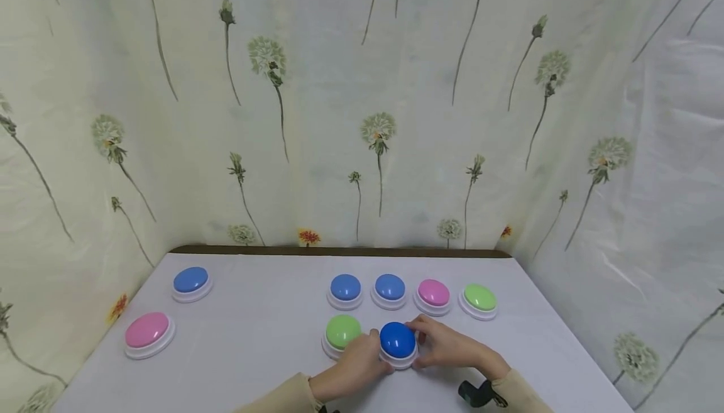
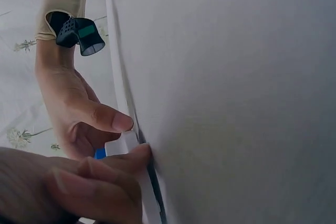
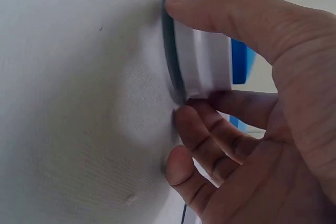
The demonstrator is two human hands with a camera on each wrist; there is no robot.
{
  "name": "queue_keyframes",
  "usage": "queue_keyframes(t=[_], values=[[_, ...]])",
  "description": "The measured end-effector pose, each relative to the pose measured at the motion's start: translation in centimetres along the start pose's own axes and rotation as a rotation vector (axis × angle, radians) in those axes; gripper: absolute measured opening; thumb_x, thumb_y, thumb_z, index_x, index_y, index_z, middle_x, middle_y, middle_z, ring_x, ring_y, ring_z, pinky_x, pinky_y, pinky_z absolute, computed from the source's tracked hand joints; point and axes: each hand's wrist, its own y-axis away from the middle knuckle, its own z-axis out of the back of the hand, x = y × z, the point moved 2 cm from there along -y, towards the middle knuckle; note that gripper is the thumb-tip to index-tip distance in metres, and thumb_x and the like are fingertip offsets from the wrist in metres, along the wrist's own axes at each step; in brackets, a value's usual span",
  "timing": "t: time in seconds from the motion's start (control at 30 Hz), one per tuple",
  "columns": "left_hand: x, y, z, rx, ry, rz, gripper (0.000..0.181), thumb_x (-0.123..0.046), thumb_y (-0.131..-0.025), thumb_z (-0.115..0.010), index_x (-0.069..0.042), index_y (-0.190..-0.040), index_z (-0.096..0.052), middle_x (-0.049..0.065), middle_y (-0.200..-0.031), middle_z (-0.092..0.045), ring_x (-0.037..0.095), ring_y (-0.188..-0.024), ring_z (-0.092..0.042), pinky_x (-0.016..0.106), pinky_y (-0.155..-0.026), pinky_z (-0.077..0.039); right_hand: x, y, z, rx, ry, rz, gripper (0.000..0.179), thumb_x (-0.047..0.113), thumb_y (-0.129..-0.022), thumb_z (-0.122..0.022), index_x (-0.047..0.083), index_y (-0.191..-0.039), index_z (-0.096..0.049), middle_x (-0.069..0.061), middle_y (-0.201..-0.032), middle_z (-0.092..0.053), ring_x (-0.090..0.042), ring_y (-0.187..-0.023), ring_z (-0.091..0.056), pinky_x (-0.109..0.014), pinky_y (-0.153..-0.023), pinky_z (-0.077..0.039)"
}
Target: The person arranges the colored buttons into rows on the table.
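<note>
In the head view both hands grip a blue push button (image 1: pixel 398 340) with a white round base, near the front of the table. My left hand (image 1: pixel 356 363) holds it from the left, and my right hand (image 1: pixel 449 345) from the right. The right wrist view shows the right thumb and fingers around the white base (image 3: pixel 203 45), its underside close to the table surface. From the left wrist, the left fingers (image 2: pixel 136 158) lie along the base's edge. A green button (image 1: pixel 342 331) stands just left of the blue one, partly hidden by the left hand.
Behind the hands runs a row of buttons: blue (image 1: pixel 345 288), another blue (image 1: pixel 389 287), pink (image 1: pixel 433 293) and green (image 1: pixel 479 298). At the left stand a blue button (image 1: pixel 190 280) and a pink button (image 1: pixel 147 330). A flower-patterned curtain (image 1: pixel 322 117) surrounds the white table (image 1: pixel 243 337).
</note>
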Motion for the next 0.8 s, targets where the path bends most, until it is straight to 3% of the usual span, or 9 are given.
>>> queue_keyframes(t=[0.17,0.37,0.57,0.8], values=[[0.1,-0.4,-0.3,0.006,0.040,0.044,0.066,-0.031,-0.068,-0.077,0.014,-0.109,-0.052,0.019,-0.083,-0.063,0.016,-0.070,-0.061,0.027,-0.060,-0.050,-0.4,-0.5,-0.3,-0.012,-0.014,-0.006,0.071,0.034,-0.072,-0.074,0.008,-0.132,-0.045,0.003,-0.108,-0.047,-0.014,-0.091,-0.050,-0.026,-0.078,-0.046],[0.1,-0.7,-0.4,-0.001,0.066,0.063,0.064,-0.031,-0.065,-0.079,0.011,-0.104,-0.052,0.017,-0.080,-0.061,0.018,-0.068,-0.060,0.025,-0.057,-0.049,-0.2,-0.5,-0.3,-0.042,-0.034,-0.047,0.072,0.031,-0.072,-0.075,0.009,-0.132,-0.044,0.003,-0.104,-0.049,-0.015,-0.087,-0.049,-0.024,-0.069,-0.046],[0.3,-1.2,-0.4,-0.009,0.068,0.064,0.061,-0.030,-0.063,-0.081,0.009,-0.101,-0.053,0.014,-0.077,-0.059,0.015,-0.063,-0.057,0.023,-0.054,-0.047,0.1,-0.5,-0.1,-0.072,-0.023,-0.031,0.069,0.024,-0.072,-0.076,0.003,-0.130,-0.046,-0.001,-0.105,-0.052,-0.017,-0.087,-0.051,-0.024,-0.068,-0.048],[0.3,-1.3,-0.5,-0.016,0.068,0.055,0.064,-0.029,-0.064,-0.080,0.012,-0.104,-0.052,0.017,-0.081,-0.061,0.017,-0.068,-0.060,0.024,-0.058,-0.049,0.2,-0.6,-0.3,-0.082,-0.033,-0.090,0.073,0.027,-0.070,-0.077,0.004,-0.131,-0.044,-0.003,-0.106,-0.050,-0.018,-0.090,-0.051,-0.026,-0.071,-0.048]])
